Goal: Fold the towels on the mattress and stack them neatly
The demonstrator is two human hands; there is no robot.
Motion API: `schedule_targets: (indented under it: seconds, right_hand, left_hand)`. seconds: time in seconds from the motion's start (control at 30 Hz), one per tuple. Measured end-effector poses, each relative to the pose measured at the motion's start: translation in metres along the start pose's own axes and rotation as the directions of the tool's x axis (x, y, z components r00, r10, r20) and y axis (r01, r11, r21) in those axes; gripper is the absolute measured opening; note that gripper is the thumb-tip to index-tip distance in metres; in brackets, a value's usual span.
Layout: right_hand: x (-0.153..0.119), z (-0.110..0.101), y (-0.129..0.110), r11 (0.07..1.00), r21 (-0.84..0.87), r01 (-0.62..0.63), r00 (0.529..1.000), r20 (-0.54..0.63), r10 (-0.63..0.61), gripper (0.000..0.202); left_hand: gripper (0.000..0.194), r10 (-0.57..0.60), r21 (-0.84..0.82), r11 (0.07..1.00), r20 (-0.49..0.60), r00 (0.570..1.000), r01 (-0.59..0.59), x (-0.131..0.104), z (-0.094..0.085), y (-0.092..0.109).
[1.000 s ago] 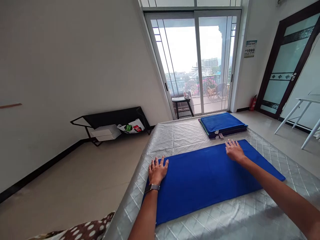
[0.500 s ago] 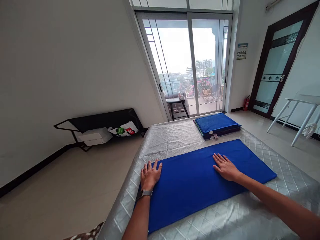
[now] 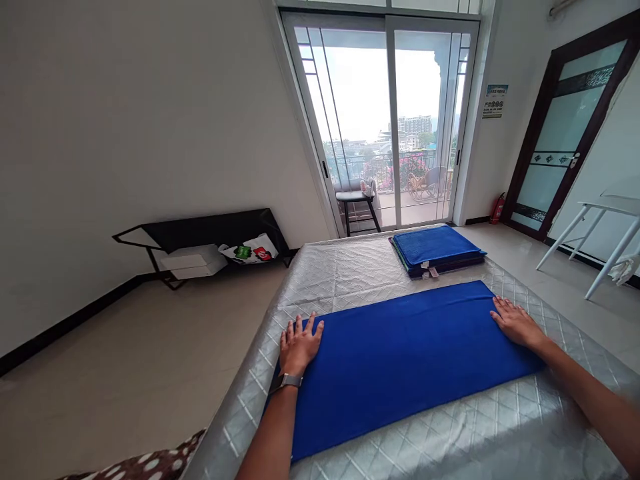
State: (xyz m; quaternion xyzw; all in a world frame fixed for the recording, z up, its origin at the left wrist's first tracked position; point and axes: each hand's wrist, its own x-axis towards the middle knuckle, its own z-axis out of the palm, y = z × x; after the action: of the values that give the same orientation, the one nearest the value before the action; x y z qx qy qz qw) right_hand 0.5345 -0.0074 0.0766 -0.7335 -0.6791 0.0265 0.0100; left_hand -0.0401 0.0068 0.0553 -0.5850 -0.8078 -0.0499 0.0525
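A long blue cloth (image 3: pixel 400 363), perhaps a towel, lies spread flat on a silver quilted cover (image 3: pixel 340 277). My left hand (image 3: pixel 299 345) rests palm down on the cloth's left end, fingers spread; a watch is on that wrist. Over at the right end, my right hand (image 3: pixel 517 321) lies flat on the cloth near its edge, with the fingers stretched out. A slight crease runs across the cloth near its far right corner. Beyond it sits a stack of folded cloths (image 3: pixel 437 247), blue on top, with white labels showing at the front.
Along the left wall stands a low black rack (image 3: pixel 210 233) holding white boxes (image 3: pixel 193 261) and a printed bag (image 3: pixel 250 250). A dark stool (image 3: pixel 356 197) is by the sliding glass door (image 3: pixel 350 120). At right are a white table (image 3: pixel 605 207) and a fire extinguisher (image 3: pixel 497 209).
My right hand has slid across the cloth from its middle right to the right edge. The left hand stays at the left end. The view has shifted slightly.
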Motion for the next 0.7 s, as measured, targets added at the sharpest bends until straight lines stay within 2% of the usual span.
schedule_targets:
  seconds: [0.1, 0.17, 0.27, 0.33, 0.4, 0.43, 0.5, 0.57, 0.7]
  right_hand:
    - [0.001, -0.009, -0.036, 0.999, -0.032, 0.030, 0.998, -0.045, -0.032, 0.063]
    - [0.002, -0.015, -0.077, 0.990, -0.011, 0.144, 0.989, -0.039, -0.144, 0.061]
    - [0.004, -0.016, -0.152, 0.927, 0.092, 0.364, 0.931, -0.050, -0.361, 0.061]
    - [0.005, -0.013, -0.196, 0.871, 0.146, 0.469, 0.883, -0.047, -0.467, 0.062]
    - [0.007, -0.006, -0.224, 0.840, 0.176, 0.514, 0.855, -0.024, -0.518, 0.063]
    - [0.008, -0.003, -0.230, 0.837, 0.181, 0.516, 0.852, -0.010, -0.523, 0.064]
    - [0.013, 0.001, -0.228, 0.850, 0.175, 0.498, 0.862, 0.012, -0.507, 0.065]
    - [0.020, 0.002, -0.205, 0.875, 0.148, 0.462, 0.882, 0.028, -0.470, 0.066]
    - [0.041, -0.006, -0.124, 0.947, 0.065, 0.313, 0.948, 0.042, -0.316, 0.065]
  left_hand:
    - [0.058, 0.003, 0.002, 1.000, -0.005, 1.000, -0.003, 0.002, 0.002, 0.000]
    - [0.058, 0.002, 0.008, 1.000, -0.012, 1.000, -0.002, 0.002, 0.004, 0.000]
    - [0.058, -0.002, 0.023, 1.000, -0.020, 1.000, 0.003, 0.002, 0.004, 0.000]
    - [0.057, -0.004, 0.033, 0.999, -0.013, 1.000, 0.004, 0.001, 0.003, 0.001]
    - [0.057, -0.001, 0.037, 0.999, 0.000, 1.000, 0.001, 0.001, 0.002, 0.001]
    - [0.058, -0.001, 0.034, 0.999, 0.004, 1.000, 0.001, 0.001, 0.001, 0.000]
    - [0.058, 0.008, 0.022, 1.000, 0.008, 1.000, -0.008, 0.001, 0.001, -0.001]
    - [0.059, 0.017, 0.009, 1.000, 0.005, 1.000, -0.017, 0.001, 0.003, -0.002]
    - [0.059, 0.010, 0.012, 1.000, -0.011, 1.000, -0.010, 0.003, 0.007, -0.003]
